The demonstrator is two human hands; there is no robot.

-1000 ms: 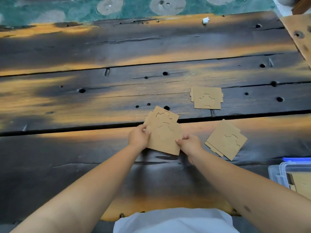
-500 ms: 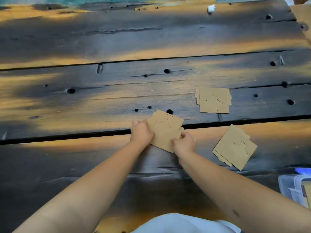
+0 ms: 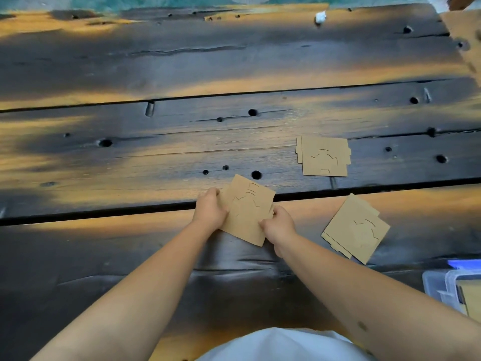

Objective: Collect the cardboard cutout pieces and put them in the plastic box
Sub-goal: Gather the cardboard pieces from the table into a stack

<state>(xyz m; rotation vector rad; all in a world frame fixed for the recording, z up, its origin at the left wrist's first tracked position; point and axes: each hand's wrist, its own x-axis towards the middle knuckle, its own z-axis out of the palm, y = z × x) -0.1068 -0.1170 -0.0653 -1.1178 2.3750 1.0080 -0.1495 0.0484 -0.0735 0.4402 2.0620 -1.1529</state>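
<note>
A stack of brown cardboard cutout pieces [image 3: 247, 209] lies tilted at the table's middle. My left hand [image 3: 209, 211] grips its left edge and my right hand [image 3: 279, 226] grips its lower right edge. A second stack of cutouts [image 3: 324, 156] rests flat farther back on the right. A third stack [image 3: 355, 229] lies angled to the right of my right hand, apart from it. The clear plastic box [image 3: 437, 285] sits at the lower right edge, partly cut off, with cardboard inside it.
The table [image 3: 156, 157] is dark, weathered planks with holes and gaps between boards. A small white scrap [image 3: 320, 16] lies at the far edge. A cardboard sheet [image 3: 466, 35] pokes in at the top right. A blue lid edge [image 3: 464, 263] shows beside the box.
Both hands have squeezed the spread middle stack together into a tighter pile. The camera has tipped down and moved nearer, so the box slid toward the frame's right edge.
</note>
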